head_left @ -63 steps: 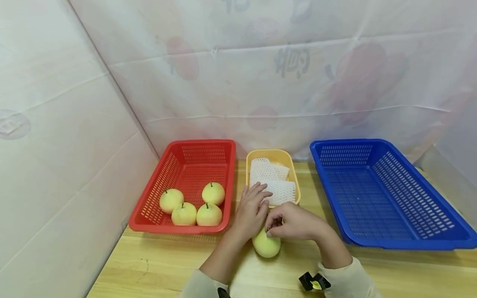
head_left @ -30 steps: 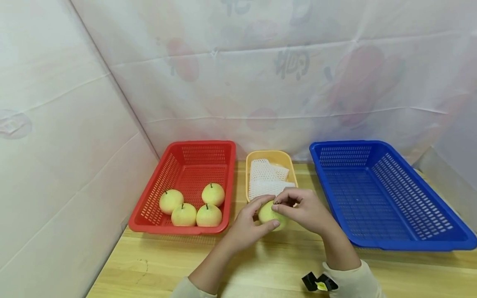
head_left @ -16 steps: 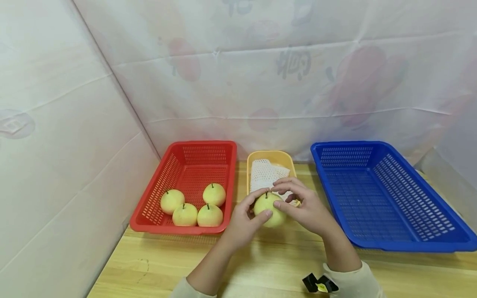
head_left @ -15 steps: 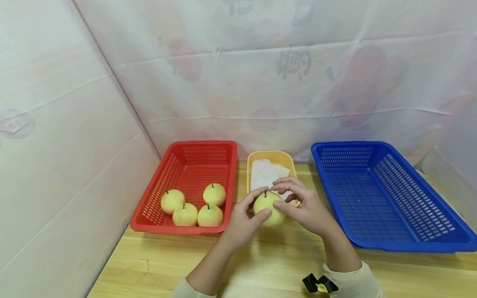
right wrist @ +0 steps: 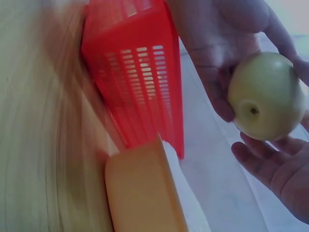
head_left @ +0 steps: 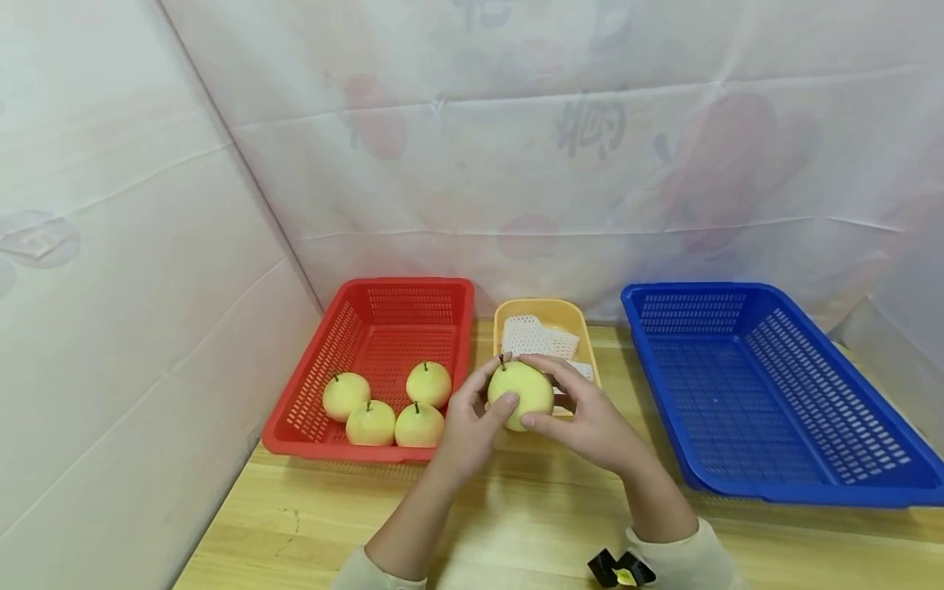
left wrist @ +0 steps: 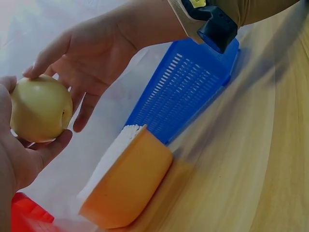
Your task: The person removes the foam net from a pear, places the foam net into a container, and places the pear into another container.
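Both hands hold a pale yellow-green pear [head_left: 529, 389] up over the table, in front of the small orange tray. Its dark stem tilts toward the upper left in the head view, while the right wrist view shows the dimple of its underside. My left hand [head_left: 466, 426] grips the pear from the left, thumb across its near side. From the right, my right hand [head_left: 590, 422] holds it with the thumb low on the near side and the fingers over the top. White foam net sleeves [head_left: 525, 334] lie behind the pear, partly covered by it and the hands.
A red basket [head_left: 398, 283] with several pears [head_left: 371, 424] stands on the left. The orange tray [head_left: 549, 306] with the foam nets sits at the middle back. A large blue basket [head_left: 745, 360] is on the right, and a fabric wall rises behind.
The pear has been lifted off the table and turned, its stem swinging to the upper left. The right hand has moved from pinching near the stem to holding the pear's right side.
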The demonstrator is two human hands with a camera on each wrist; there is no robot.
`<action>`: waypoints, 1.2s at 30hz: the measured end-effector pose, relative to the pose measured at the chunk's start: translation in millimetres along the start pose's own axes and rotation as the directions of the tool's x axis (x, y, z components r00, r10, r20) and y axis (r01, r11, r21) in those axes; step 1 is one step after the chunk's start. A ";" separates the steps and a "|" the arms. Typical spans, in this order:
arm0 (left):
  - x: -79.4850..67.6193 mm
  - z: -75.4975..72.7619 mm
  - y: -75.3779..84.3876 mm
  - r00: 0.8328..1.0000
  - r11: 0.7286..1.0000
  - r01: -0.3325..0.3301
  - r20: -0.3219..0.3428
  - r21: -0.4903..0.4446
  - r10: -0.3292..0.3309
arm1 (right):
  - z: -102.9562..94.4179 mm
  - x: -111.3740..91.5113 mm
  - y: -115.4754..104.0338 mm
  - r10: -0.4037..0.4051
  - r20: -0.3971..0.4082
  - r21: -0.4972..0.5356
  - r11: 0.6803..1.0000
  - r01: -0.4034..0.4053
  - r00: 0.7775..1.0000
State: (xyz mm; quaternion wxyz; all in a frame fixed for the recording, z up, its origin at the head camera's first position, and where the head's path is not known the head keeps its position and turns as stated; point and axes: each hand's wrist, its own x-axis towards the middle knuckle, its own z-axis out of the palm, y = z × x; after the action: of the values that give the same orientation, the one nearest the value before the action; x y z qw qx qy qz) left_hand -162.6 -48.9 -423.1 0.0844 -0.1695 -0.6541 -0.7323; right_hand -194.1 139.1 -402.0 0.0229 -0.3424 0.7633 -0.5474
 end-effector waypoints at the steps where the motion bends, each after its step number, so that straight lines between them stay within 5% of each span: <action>1: 0.2 -0.4 0.8 1.000 1.000 -0.009 -0.005 -0.004 0.009 | 2.1 1.4 0.1 0.004 -0.004 0.017 1.000 -0.004 1.000; 9: 2.3 -9.8 11.5 0.999 1.000 0.004 -0.053 0.030 -0.002 | 18.0 13.8 -3.7 0.009 -0.138 0.014 1.000 -0.008 0.990; 14: 1.8 -18.9 21.7 0.992 0.994 0.040 -0.121 0.102 -0.028 | 31.8 24.5 -6.2 -0.076 -0.233 -0.066 0.996 0.062 0.970; 21: 1.8 -32.9 31.8 0.987 0.986 0.063 -0.157 0.151 -0.039 | 57.2 37.1 -9.1 -0.313 -0.280 -0.287 0.929 0.232 0.907; 26: 4.4 -40.3 36.0 0.983 0.971 0.104 -0.172 0.217 -0.067 | 71.8 42.3 -11.1 -0.366 -0.327 -0.367 0.899 0.239 0.871; 36: 13.2 -77.1 54.7 0.983 0.912 0.174 -0.119 0.372 -0.139 | 86.4 51.6 -9.6 -0.318 -0.279 -0.255 0.934 0.250 0.906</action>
State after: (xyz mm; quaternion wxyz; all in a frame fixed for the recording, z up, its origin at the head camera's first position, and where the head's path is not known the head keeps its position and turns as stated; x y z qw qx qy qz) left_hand -166.6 -130.8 -374.2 0.0859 -0.0638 -0.7908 -0.6026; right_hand -193.4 38.4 -410.8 -0.2164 -0.3589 0.7530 -0.5073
